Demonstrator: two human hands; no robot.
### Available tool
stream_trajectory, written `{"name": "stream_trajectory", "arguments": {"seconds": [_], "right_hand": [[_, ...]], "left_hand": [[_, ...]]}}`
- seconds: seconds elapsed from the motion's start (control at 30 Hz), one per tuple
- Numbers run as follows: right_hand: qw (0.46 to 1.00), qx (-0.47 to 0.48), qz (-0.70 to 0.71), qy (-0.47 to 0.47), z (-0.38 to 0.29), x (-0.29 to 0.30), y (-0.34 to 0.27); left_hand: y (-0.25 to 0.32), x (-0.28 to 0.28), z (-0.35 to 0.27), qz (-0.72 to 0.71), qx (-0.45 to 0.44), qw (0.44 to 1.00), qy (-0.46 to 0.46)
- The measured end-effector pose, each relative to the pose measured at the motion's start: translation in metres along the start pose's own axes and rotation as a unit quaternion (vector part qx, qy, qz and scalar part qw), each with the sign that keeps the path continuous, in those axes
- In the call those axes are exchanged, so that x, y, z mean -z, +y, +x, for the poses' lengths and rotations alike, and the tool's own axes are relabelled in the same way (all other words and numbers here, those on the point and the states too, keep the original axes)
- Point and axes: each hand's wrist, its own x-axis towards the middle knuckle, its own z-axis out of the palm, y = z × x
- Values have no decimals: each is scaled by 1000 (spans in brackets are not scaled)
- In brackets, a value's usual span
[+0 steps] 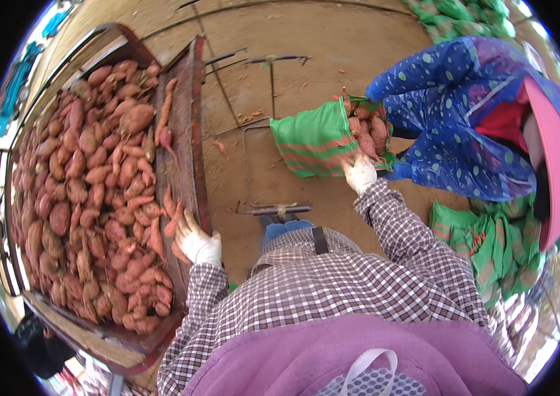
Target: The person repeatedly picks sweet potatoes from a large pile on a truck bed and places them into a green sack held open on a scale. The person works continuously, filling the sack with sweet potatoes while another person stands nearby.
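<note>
My left hand (197, 242), in a dirty white glove, rests at the inner edge of a metal sorting table (181, 133). Its fingers lie against a long sweet potato (174, 221), and another sits beside the palm; whether they grip is unclear. Also gloved, my right hand (360, 174) reaches to the mouth of a green mesh sack with orange stripes (312, 136), fingers apart against its edge. Sweet potatoes (366, 131) fill the mouth of this sack, which appears tipped sideways in the view. Across from me, a person in a blue dotted raincoat (453, 114) holds the sack's far rim.
A large heap of sweet potatoes (96, 198) covers the table to my left. A metal bar frame (282, 210) stands before my legs. More green sacks lie at the right (492, 242) and far right (463, 20). Scraps litter the dirt floor (309, 29).
</note>
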Motion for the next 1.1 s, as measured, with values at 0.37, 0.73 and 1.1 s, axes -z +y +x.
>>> {"name": "stream_trajectory", "arguments": {"seconds": [0.37, 0.73, 1.1], "right_hand": [[971, -209, 110, 39, -54, 17, 131], [934, 207, 228, -181, 4, 7, -3], [857, 389, -38, -336, -42, -55, -150]], "left_hand": [[-15, -10, 0, 45, -15, 999, 20], [5, -18, -50, 205, 251, 944, 62], [36, -65, -142, -374, 458, 764, 258]]}}
